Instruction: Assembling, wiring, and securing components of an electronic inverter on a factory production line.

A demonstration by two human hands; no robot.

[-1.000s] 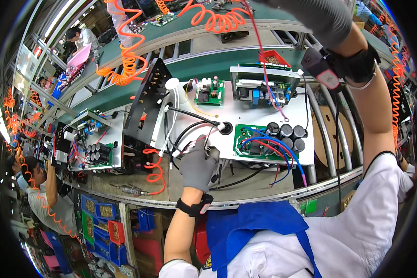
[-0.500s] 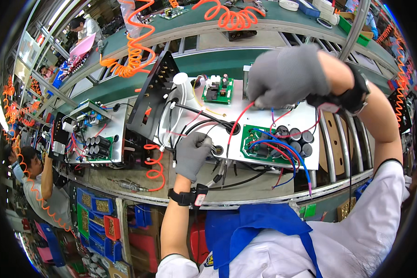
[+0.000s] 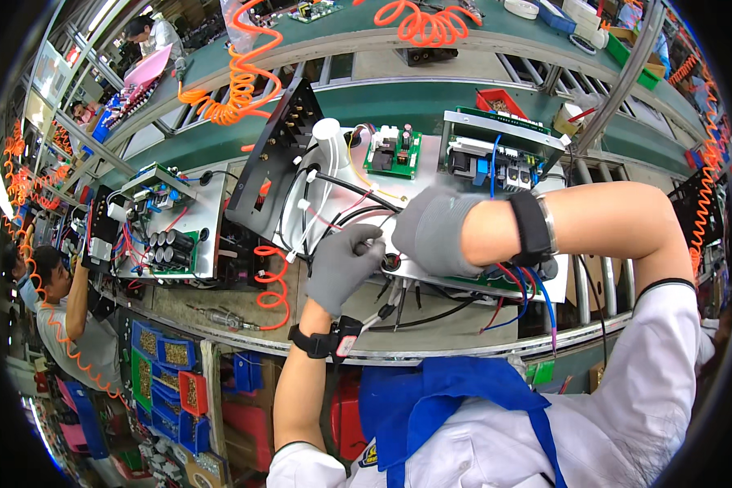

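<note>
A silvery metal chassis plate point(image 3: 431, 172) with an upright black panel point(image 3: 272, 167) at its left lies in front of me. My left hand point(image 3: 346, 264), in a grey glove, is at the plate's front edge with thumb and fingertips pinched together; what they hold is too small to make out. Close beside it, my right hand point(image 3: 439, 232), also gloved, is curled and slightly blurred, its fingertips hidden. Black cables point(image 3: 350, 187) run toward both hands. The right wrist partly covers a green circuit board point(image 3: 484, 285) with blue wires point(image 3: 551, 305). A smaller green board point(image 3: 393, 150) sits behind.
Another wired chassis point(image 3: 171, 248) stands to the left, near a co-worker point(image 3: 73, 301). Orange coiled hoses point(image 3: 240, 81) hang ahead. A red bin point(image 3: 500, 102) sits at the back, conveyor rollers point(image 3: 598, 285) at right. A clear-bodied tool point(image 3: 228, 319) lies front left.
My right hand has come down and left from above the back of the plate to beside my left hand, uncovering the heatsink-backed board there. My left hand stays near the front edge.
</note>
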